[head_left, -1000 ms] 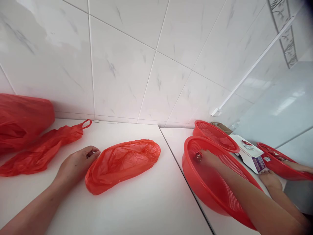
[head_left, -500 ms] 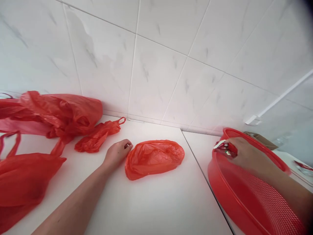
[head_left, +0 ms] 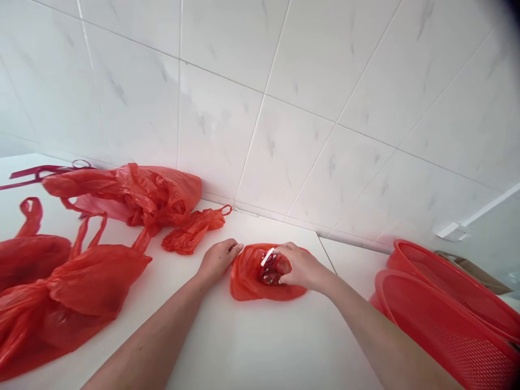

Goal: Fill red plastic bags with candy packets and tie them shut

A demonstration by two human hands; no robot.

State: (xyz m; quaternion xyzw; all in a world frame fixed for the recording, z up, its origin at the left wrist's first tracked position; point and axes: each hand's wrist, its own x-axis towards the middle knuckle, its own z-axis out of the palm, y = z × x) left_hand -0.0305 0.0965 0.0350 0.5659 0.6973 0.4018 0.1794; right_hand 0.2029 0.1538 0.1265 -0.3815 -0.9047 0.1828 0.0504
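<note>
A red plastic bag lies spread on the white table with its mouth facing up. My left hand has its fingers closed at the bag's left edge; its fingertips are partly hidden. In my right hand is a small shiny dark red packet with a white strip on it. That hand is over the bag's mouth, and the packet sits within the rim. Whether the packet rests on the bag's bottom cannot be made out.
Two red mesh baskets stand tilted at the right. Filled red bags lie at the left, with a crumpled red bag and a larger red bundle behind. A tiled wall closes off the back. A seam crosses the table.
My right hand has moved left from the basket to the red bag, carrying the packet. My left hand stays at the bag's left edge. The view has shifted to the left.
</note>
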